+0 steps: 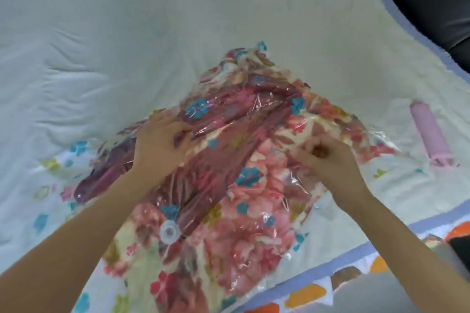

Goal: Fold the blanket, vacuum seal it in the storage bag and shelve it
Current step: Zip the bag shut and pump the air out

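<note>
- Bed point(106, 40) under pale cream bedding, filling most of the view, blue-trimmed edge running along the right.
- Storage bag point(381, 140) of clear crinkled plastic, printed with small teal flowers, lying flat on the bed at centre.
- Blanket point(254, 185), floral in pink, maroon and cream, folded and sitting inside the storage bag, bulging under the film.
- Left hand point(157, 145) pressed palm-down on the bag's upper left, fingers fairly straight and spread, grip wide, holding nothing.
- Right hand point(328, 160) on the bag's right side, fingers curled, grip narrow, seemingly pinching a bit of the plastic film.
- Pink cylinder point(429, 132), perhaps a hand pump, lying on the bed just beside the bag's right corner.
- Round valve point(168, 231), clear plastic, on the bag's near face, between the two forearms.
</note>
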Demonstrator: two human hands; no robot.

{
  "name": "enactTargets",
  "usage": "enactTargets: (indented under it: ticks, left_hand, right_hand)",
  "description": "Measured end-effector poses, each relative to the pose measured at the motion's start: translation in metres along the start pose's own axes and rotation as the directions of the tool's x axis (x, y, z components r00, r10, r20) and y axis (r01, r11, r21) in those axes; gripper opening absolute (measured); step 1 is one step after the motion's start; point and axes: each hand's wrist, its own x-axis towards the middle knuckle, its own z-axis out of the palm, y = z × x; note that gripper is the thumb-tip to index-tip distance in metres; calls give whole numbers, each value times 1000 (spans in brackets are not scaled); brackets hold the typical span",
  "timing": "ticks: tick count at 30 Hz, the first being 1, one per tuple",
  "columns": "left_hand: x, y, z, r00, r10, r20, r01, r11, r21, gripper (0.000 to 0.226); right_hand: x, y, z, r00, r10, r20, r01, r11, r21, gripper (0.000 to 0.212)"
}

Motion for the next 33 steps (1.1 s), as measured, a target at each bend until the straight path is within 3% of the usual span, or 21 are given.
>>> enactTargets:
  ticks: [6, 9, 11, 14, 16, 19, 25, 31, 33]
  left_hand:
    - [-120, -116, -3, 975, 104, 196, -78, 988, -134, 25]
    - [-164, -148, 7, 943, 197, 269, -167, 977, -133, 11]
    - [-181, -160, 18, 929, 267, 256, -234, 960, -154, 16]
    - [-193, -163, 35, 902, 381, 206, -347, 920, -182, 39]
    - [-195, -157, 43, 887, 418, 197, -394, 906, -153, 48]
    - [-195, -155, 49, 880, 429, 205, -421, 903, -83, 61]
    - [-200, -159, 57, 878, 448, 169, -452, 892, -18, 67]
    - [-201, -159, 61, 881, 445, 162, -450, 893, -3, 67]
    - [-201, -159, 62, 880, 447, 159, -453, 892, 1, 67]
  right_hand:
    - [-99, 26, 179, 989, 64, 131, -63, 998, -13, 14]
    - [-124, 61, 241, 994, 42, 103, -11, 956, -293, 26]
    - [-134, 77, 263, 993, -53, 102, 95, 875, -474, 22]
    - [-143, 90, 279, 966, -212, 151, 256, 666, -701, 24]
    - [-144, 99, 283, 940, -316, 126, 280, 510, -813, 32]
    - [-146, 102, 287, 894, -441, 81, 271, 387, -881, 30]
    - [-150, 113, 287, 902, -430, 47, 258, 447, -857, 30]
    - [-142, 112, 286, 924, -366, 110, 251, 364, -897, 14]
    - [-137, 109, 285, 927, -353, 127, 245, 312, -918, 18]
